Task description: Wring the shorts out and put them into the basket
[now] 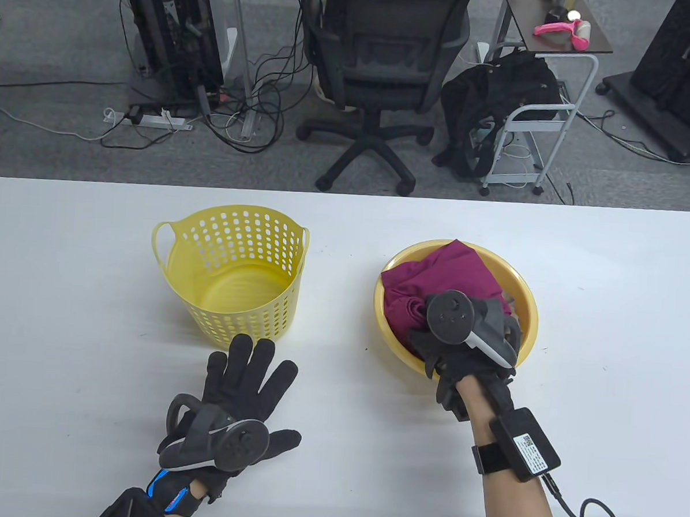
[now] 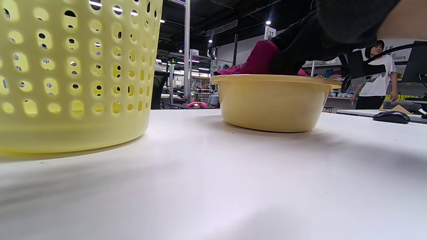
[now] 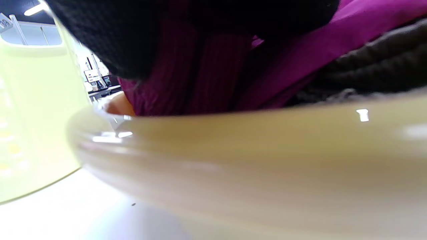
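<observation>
From above, the dark red shorts (image 1: 436,280) lie bunched in a round yellow bowl (image 1: 519,296) on the white desk (image 1: 89,291), one corner poking over the far rim. The right hand (image 1: 462,334) reaches into the bowl, fingers curled down into the soft cloth. The left hand (image 1: 239,397) lies flat, fingers straight and spread, holding nothing. Just past its fingertips stands the yellow plastic basket (image 1: 231,275), full of little holes, with nothing inside.

The left wrist view shows basket (image 2: 66,76) and bowl (image 2: 273,103) side by side, apart, with the shorts (image 2: 260,60) rising above the rim.

The right wrist view shows ribbed cloth (image 3: 186,73) under the glove, behind the shiny rim (image 3: 253,140).
</observation>
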`<state>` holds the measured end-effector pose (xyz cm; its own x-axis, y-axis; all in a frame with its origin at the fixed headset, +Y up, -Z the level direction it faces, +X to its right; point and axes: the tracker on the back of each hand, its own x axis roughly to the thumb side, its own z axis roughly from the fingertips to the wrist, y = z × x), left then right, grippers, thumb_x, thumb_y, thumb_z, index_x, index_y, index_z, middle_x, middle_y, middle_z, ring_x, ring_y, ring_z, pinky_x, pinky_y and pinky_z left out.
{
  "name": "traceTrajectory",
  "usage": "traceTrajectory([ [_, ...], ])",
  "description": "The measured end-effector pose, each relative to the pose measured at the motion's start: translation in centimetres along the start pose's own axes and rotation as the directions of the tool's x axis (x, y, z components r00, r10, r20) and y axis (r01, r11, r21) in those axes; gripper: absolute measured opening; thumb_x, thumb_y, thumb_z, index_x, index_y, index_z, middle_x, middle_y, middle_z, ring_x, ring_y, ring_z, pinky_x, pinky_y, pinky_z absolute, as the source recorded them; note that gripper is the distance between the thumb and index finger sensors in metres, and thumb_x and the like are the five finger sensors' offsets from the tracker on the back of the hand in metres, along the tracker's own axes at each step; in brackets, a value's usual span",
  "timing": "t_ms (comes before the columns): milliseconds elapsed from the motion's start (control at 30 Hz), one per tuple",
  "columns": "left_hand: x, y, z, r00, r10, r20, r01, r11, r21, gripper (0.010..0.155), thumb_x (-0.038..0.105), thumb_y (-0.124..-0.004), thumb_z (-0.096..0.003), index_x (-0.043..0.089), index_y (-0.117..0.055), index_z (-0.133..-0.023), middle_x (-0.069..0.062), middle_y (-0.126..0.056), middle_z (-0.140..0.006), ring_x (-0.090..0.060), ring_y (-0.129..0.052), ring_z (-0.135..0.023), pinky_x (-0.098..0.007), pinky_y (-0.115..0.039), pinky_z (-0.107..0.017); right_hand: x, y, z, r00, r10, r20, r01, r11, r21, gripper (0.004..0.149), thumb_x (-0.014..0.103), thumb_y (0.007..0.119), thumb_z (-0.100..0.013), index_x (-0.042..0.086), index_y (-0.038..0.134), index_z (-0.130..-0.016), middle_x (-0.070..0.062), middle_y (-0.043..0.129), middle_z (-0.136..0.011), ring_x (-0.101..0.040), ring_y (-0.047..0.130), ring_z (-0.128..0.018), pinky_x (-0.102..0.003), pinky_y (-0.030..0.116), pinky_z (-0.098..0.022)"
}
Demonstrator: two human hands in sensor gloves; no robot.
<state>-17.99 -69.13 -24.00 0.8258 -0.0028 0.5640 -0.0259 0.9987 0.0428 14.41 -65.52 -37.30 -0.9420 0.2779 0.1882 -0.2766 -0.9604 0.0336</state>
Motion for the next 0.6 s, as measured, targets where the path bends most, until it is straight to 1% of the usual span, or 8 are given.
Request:
traceTrajectory([
  [200,0.0,0.1,0.1,1.0,-0.002,0.0,0.002,1.0,0.004,0.097,0.071,-0.07,-0.0492,0.017,-0.031,-0.119,-0.034,-0.016,-0.123,-0.069,-0.015,-0.107,-0.082,-0.027,-0.064,0.1,-0.6,0.2,0.996,-0.084,0.007,0.084,0.996,-0.01,0.067,0.043,0.081,-0.053,0.008,0.051,-0.1,-0.024,0.062,-0.099,-0.047,0.065,-0.082,-0.048,0.067,-0.06],
  [433,0.0,0.2,0.1,1.0,0.0,0.0,0.0,1.0,0.006,0.098,0.071,-0.071,-0.0491,0.015,-0.031,-0.119,-0.034,-0.016,-0.123,-0.069,-0.015,-0.107,-0.082,-0.027,-0.064,0.4,-1.4,0.6,0.991,-0.129,0.025,0.13,0.991,-0.029,0.066,0.042,0.082,-0.052,0.009,0.052,-0.1,-0.023,0.064,-0.098,-0.046,0.068,-0.082,-0.048,0.069,-0.061],
  [600,0.0,0.2,0.1,1.0,-0.001,0.0,0.001,1.0,0.007,0.097,0.071,-0.071,-0.0492,0.016,-0.031,-0.119,-0.034,-0.016,-0.123,-0.069,-0.016,-0.106,-0.082,-0.027,-0.064,0.7,-2.8,1.0,0.983,-0.18,0.045,0.183,0.981,-0.063,0.066,0.042,0.083,-0.052,0.008,0.053,-0.101,-0.021,0.067,-0.097,-0.045,0.071,-0.081,-0.048,0.071,-0.061],
])
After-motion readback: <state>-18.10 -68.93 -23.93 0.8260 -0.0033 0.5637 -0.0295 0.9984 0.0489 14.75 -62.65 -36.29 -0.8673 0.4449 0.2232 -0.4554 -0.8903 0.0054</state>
